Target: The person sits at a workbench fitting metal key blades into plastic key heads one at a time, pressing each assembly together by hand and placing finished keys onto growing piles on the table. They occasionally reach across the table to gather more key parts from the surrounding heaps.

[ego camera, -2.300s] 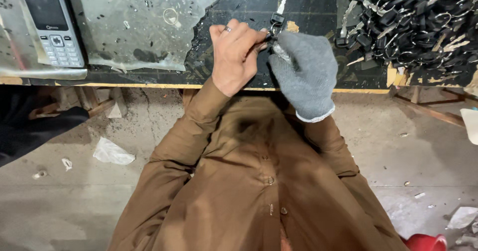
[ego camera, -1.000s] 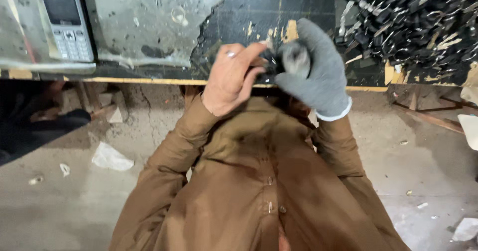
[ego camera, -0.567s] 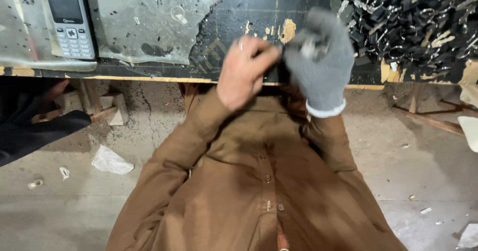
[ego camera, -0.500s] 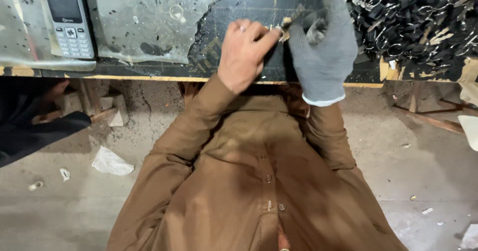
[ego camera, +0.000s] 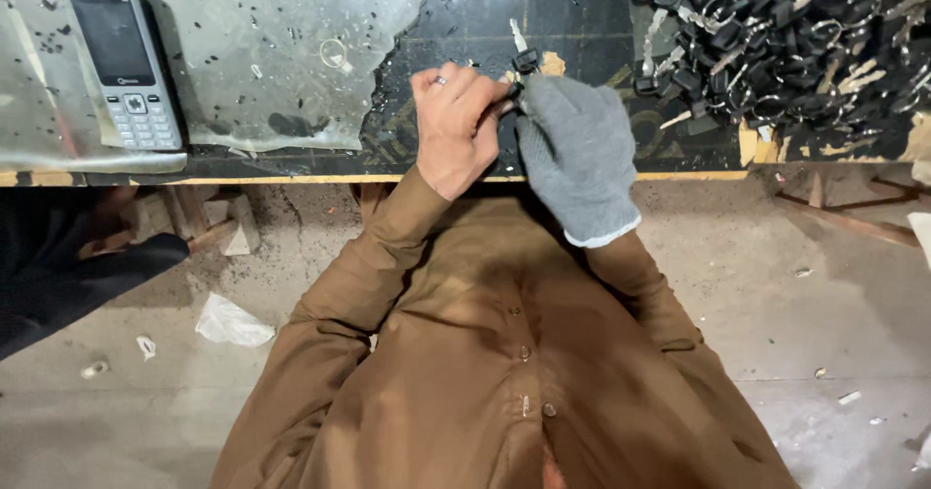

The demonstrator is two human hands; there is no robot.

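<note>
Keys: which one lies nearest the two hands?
The lone black-headed key just above the left hand and gloved right hand, apart from the key pile.

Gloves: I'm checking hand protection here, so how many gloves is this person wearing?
1. A grey glove covers the right hand, at the bench edge. The left hand beside it is bare, with a ring. Both pinch a small key.

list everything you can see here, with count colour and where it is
key: one, black head with silver blade, on the bench just above both hands
pile of keys: many, black and silver, bench top right
phone: one, silver with keypad, bench top left
metal sheet: one, grey and scratched, left half of bench
paper scrap: one, white, floor at left
left hand: bare, ring on one finger, fingers pinching near the key
right hand: grey glove, beside the left hand
</note>
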